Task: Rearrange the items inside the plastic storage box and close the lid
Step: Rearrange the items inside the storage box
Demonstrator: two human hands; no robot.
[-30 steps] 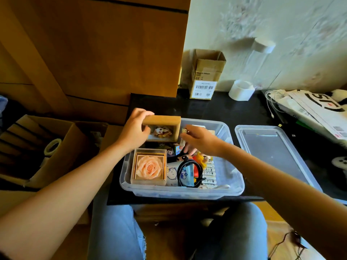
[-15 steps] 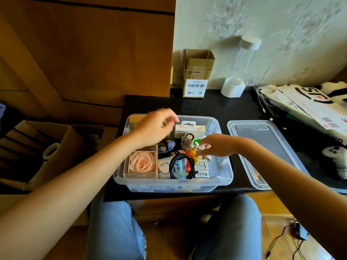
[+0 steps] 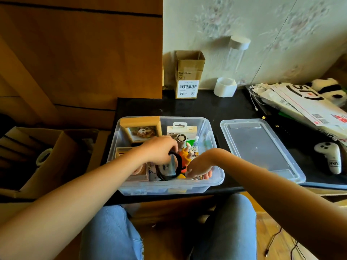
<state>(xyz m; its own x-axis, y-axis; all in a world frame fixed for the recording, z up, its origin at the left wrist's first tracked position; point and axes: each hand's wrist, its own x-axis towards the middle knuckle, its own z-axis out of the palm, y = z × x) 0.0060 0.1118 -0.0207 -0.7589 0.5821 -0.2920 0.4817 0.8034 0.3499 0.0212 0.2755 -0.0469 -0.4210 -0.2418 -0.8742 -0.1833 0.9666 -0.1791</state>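
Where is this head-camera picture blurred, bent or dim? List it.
Head view: motion blur smears the left hand, the black looped cable it grips and the right hand; wide-angle distortion bows the clear plastic storage box and its flat clear lid; the open brown cardboard carton at left lies in shadow; the floral wall is soft.

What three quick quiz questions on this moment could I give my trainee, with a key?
1. True or false: the lid is already on the storage box.
2. What does the left hand grip? A) the coiled black cable B) the wooden frame C) the cardboard carton
3. Fill in: the right hand reaches into the box's near-____ corner.

Key: 1 false, it lies on the table to the box's right; 2 A; 3 right.
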